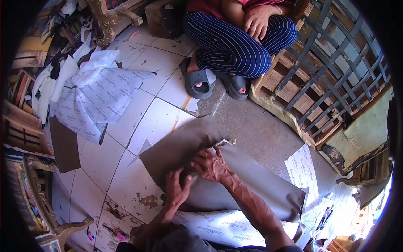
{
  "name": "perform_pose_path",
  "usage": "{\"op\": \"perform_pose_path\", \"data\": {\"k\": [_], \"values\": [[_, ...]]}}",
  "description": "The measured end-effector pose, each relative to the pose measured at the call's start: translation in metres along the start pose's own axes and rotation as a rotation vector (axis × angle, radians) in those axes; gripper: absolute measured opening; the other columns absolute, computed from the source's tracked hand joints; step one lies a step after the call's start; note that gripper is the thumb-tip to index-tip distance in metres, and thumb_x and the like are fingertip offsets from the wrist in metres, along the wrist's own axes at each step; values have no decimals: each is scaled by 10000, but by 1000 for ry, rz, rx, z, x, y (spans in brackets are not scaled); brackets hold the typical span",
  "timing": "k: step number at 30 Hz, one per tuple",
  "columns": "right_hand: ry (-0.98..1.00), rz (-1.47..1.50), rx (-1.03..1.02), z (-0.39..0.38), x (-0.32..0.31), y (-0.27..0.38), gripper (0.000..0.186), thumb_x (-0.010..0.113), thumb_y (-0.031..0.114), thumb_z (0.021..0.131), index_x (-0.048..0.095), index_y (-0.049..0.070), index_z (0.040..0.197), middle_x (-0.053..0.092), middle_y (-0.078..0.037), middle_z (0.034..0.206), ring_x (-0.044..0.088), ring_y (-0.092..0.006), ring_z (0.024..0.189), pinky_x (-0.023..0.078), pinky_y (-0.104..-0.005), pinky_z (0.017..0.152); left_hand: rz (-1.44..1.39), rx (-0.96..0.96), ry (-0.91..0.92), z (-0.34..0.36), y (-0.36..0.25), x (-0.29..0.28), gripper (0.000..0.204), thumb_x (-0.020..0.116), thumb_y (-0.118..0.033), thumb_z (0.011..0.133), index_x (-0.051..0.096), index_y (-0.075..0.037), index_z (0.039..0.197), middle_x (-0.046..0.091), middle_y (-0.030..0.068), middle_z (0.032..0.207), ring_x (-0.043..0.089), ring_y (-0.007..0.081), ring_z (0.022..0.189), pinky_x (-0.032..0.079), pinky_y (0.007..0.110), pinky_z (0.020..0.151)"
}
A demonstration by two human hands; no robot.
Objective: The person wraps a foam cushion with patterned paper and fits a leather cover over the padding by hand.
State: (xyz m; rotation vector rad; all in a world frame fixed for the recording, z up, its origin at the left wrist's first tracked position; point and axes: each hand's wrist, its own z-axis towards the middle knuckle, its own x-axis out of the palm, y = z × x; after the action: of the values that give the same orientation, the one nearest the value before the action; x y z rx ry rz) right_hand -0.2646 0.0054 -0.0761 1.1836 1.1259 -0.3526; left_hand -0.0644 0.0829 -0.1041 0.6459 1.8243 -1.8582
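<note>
The pale tiled floor (153,119) formed the working surface. Beyond it, at the far right, stood a wooden frame (275,80) laced with dark webbing, with a seated person (235,44) beside it. The brown sheet (256,178) lay on the floor directly in front of me, its long axis slanting from far left to near right. I could not tell whether its darker left part was a fold or a separate piece. White printed material (218,227) showed along its near edge.

My right forearm crossed over the sheet's right part. My right hand (212,164) rested near the middle of its length and was the nearer to the far edge; its fingers were bent, and I could not establish whether they pinched the material. My left hand (177,187) sat lower and to the left, at the near side of the darker part, thumb parted from the fingers, touching the material without a visible hold. A small gap separated the two hands.
</note>
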Motion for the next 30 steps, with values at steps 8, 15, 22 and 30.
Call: {"op": "perform_pose_path", "data": {"k": [8, 15, 22, 30], "values": [[-93, 97, -105, -11, 2, -11, 346, 710, 399, 910, 731, 168, 1168, 622, -101, 1282, 518, -329, 1306, 368, -603, 1088, 95, 18, 73, -24, 19, -29, 360, 716, -265, 929, 649, -63, 1219, 609, 188, 1081, 604, 390, 1002, 491, 495, 879], [9, 58, -157, -9, -14, -3, 314, 753, 297, 858, 726, 217, 1161, 601, -78, 1286, 499, -318, 1327, 338, -620, 1127, 109, 224, 61, -31, -18, -46, 248, 761, -169, 895, 595, -27, 1012, 611, 180, 916, 616, 411, 890, 497, 490, 775], [245, -114, -188, -19, -40, 13, 301, 705, 149, 772, 720, 204, 1067, 625, -46, 1212, 544, -284, 1268, 311, -621, 1169, 181, 101, 388, -36, -53, -69, 324, 787, -193, 874, 570, -16, 1037, 613, 191, 956, 631, 422, 863, 523, 502, 748], [316, -187, -160, -15, -45, 16, 295, 704, 216, 754, 726, 218, 1048, 686, -15, 994, 574, -253, 1218, 370, -559, 1101, 15, 62, 455, -30, -39, -69, 405, 795, -255, 864, 595, 14, 1091, 637, 257, 1003, 638, 464, 955, 530, 515, 818]]}}
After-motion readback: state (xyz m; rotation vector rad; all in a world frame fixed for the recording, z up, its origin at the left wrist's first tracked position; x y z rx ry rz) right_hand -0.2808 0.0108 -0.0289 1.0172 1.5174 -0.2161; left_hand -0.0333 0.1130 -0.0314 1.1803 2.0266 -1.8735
